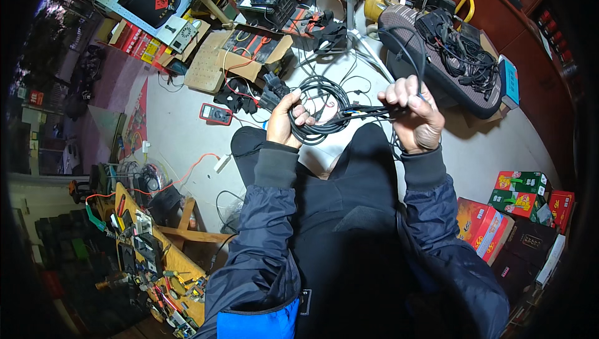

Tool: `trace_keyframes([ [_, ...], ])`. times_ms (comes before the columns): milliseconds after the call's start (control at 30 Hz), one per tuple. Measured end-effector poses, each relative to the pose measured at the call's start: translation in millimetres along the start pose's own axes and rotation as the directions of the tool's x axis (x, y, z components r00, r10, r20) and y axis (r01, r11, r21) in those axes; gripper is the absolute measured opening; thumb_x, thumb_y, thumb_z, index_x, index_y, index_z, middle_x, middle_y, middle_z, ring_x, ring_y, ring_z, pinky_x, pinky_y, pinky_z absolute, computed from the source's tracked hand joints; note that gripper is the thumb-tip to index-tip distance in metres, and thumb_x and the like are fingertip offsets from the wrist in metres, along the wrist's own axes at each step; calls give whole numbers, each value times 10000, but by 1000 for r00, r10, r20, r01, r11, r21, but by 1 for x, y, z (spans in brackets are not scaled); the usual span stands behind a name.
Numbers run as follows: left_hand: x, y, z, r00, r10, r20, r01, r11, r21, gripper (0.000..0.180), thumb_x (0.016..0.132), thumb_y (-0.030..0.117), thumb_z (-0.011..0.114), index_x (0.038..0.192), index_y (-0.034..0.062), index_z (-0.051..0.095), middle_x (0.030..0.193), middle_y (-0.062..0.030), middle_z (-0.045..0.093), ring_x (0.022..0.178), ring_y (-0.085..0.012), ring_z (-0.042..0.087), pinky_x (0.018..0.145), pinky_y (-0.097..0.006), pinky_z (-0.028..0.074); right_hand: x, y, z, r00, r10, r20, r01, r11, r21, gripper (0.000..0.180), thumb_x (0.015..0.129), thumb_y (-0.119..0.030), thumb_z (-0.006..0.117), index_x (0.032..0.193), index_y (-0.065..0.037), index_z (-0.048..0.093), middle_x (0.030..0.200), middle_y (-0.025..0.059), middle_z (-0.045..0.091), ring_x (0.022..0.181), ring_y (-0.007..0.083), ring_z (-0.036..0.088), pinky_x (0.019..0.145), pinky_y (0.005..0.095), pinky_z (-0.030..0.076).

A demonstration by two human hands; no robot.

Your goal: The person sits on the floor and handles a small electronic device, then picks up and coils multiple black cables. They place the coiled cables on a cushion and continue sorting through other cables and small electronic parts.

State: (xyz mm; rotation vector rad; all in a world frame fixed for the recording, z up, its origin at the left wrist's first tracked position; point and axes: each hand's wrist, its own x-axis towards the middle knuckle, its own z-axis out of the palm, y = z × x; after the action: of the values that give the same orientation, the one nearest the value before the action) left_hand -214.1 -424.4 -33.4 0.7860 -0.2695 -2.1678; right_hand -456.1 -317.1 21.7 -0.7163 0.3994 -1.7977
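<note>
A coiled black cable hangs between my two hands, above my knees. My left hand is closed around the left side of the coil. Just above that hand sits a black plug or connector; whether it belongs to this cable I cannot tell. With fingers curled, my right hand grips several strands drawn out from the coil to the right. One strand rises from this hand toward the chair seat. Small bits of blue and yellow show along the strands between the hands.
On the floor lies a red multimeter near an open cardboard box. A chair seat at the upper right carries tangled black cables. Tools cover a wooden bench at lower left. Cartons stand at right; a metal pole rises ahead.
</note>
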Motion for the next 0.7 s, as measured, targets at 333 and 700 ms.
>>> trace_keyframes([
  [333,-24,0,-14,993,74,96,-90,980,175,198,1038,164,564,885,39,546,701,18,441,573,-85,425,609,-290,425,6,-58,-44,957,-54,-286,75,995,62,246,1102,-240,448,1034,-35,565,673,-57,353,533,48,312,573,241,324],
  [700,-60,-1,57,959,-242,149,30,606,795,181,861,124,767,919,25,627,657,9,542,491,-80,459,466,-251,363,37,-26,-55,846,46,-531,-417,677,-606,290,1021,-314,617,1135,-48,621,764,-38,491,521,17,385,429,195,313],
])
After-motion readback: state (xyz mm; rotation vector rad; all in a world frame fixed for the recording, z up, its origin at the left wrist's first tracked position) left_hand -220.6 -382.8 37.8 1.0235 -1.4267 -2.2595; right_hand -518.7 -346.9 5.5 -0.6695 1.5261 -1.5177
